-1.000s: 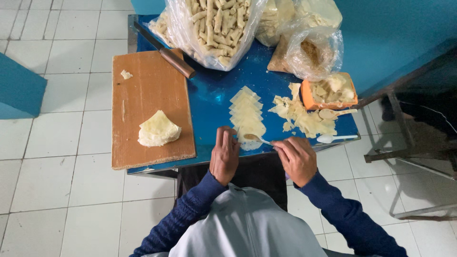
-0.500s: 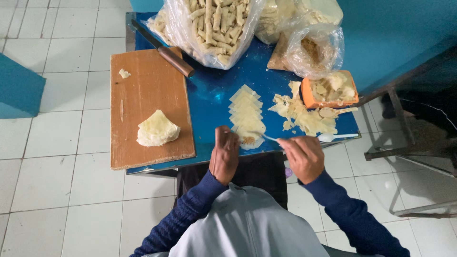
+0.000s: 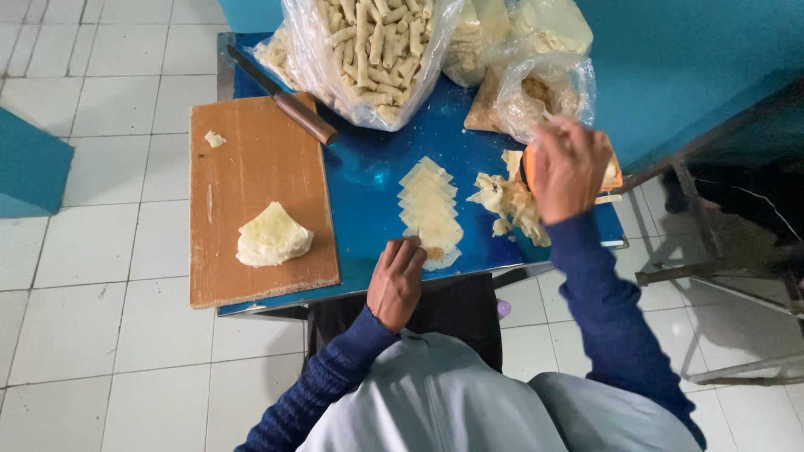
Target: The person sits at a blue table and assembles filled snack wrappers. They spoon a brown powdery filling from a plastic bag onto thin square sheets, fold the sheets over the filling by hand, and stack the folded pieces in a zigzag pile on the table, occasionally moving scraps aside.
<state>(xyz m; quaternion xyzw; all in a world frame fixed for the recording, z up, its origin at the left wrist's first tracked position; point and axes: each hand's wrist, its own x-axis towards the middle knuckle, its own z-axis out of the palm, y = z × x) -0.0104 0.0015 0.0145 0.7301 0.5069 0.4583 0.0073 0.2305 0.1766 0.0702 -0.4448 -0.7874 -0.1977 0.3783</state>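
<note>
Pinning wrapper [image 3: 437, 244] under left hand [image 3: 397, 281]

The right hand [image 3: 568, 167] has left the near edge of the table, where it worked beside the left hand a second ago, and is now raised over the orange container [image 3: 529, 172], covering most of it. The utensil seen in it earlier cannot be made out now. The left hand [image 3: 397, 280] has shifted slightly, its fingertips now resting at the nearest wrapper [image 3: 437, 248] of the row, which shows a spot of filling.
</note>
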